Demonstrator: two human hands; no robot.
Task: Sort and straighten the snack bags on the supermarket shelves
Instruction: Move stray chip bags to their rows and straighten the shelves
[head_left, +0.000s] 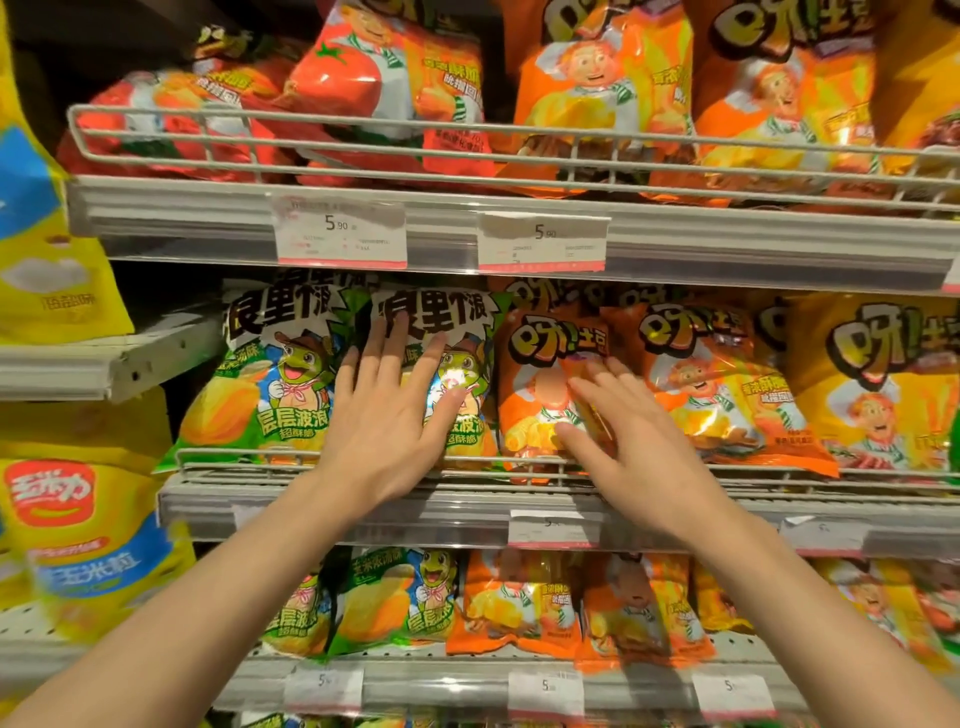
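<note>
Head view: both hands up at middle shelf (467, 512) of a supermarket snack rack. Left hand (395, 410) flat, fingers spread and straight, palm pressing front of a green chip bag (457, 332) standing upright behind the wire rail (249, 460); no grip on it, just touching. A second green chip bag (270, 374) sits just beside it on the left, also upright. Right hand (618, 431) flat too, fingers straight and close together, laid on an orange chip bag (540, 364) just right of the green one, nothing pinched. More orange bags (701, 384) and a yellow-orange bag (878, 384) further right, leaning and overlapping. Top shelf holds red tomato bags (358, 88) and orange bags (602, 88), price tags (340, 231) below. Lower shelf has green and orange bags, tilted. Big yellow bags (78, 525) hang at left edge.
</note>
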